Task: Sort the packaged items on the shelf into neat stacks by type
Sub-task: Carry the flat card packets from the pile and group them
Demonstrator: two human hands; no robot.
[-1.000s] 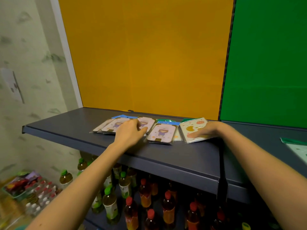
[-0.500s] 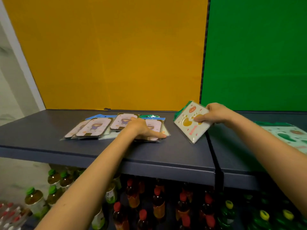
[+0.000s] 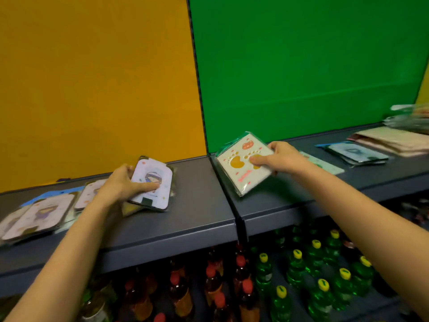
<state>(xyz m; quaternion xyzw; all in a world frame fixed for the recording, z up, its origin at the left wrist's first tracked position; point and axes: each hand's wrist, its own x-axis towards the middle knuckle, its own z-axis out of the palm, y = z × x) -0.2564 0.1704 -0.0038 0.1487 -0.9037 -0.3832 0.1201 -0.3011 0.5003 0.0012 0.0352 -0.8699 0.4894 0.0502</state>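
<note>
paw-print packet (image 3: pixel 243 166) lifted off the shelf (image 3: pixel 197 226), pinched in right hand (image 3: pixel 282 158), carried rightward past the divider since a second ago. left hand (image 3: pixel 120 185) clamped on girl-print packet (image 3: pixel 152 183), raised likewise. sorting under way.

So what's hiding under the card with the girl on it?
Under the girl card, which the left hand is tilting up, a yellowish packet peeks out at the lower left edge. Most of it is covered, so its picture can't be seen.
</note>
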